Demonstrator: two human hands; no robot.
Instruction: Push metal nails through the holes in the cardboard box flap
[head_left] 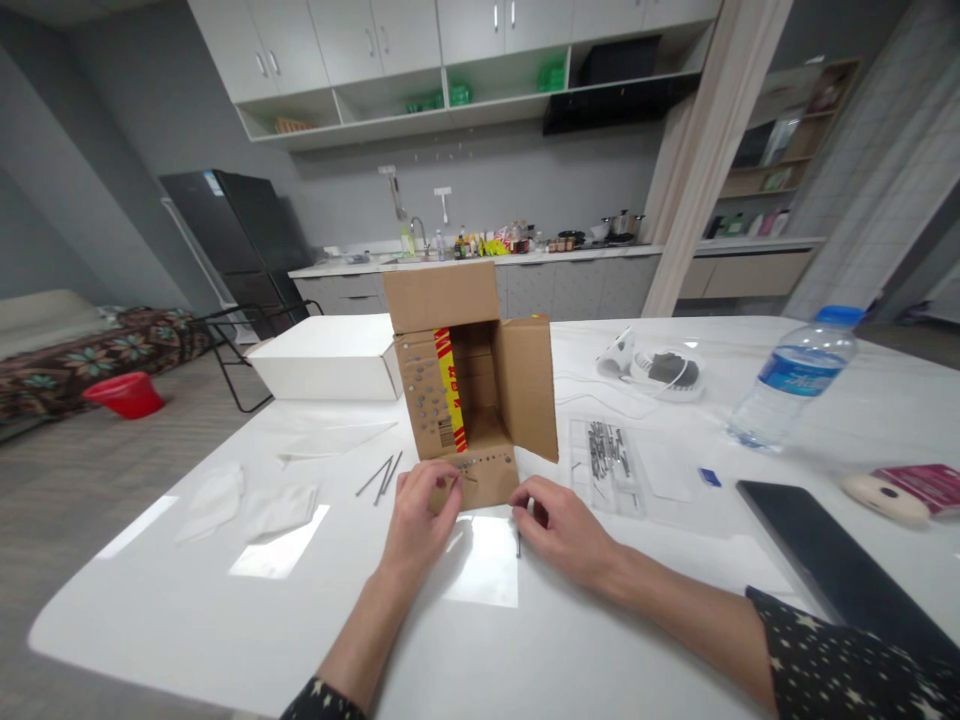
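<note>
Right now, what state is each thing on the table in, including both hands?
cardboard box: on its side, flaps open toward the camera.
left hand: fingers pinched at the box's lower flap.
right hand: on the table beside the flap, by a thin nail.
loose nails: lying flat.
white box: closed.
water bottle: capped, upright.
clear tray: open, holding nails.

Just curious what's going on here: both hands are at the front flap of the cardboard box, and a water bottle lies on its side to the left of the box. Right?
Not quite. The head view shows the water bottle to the right of the cardboard box, not the left. The rest holds: the left hand and right hand are at its front flap.
</note>
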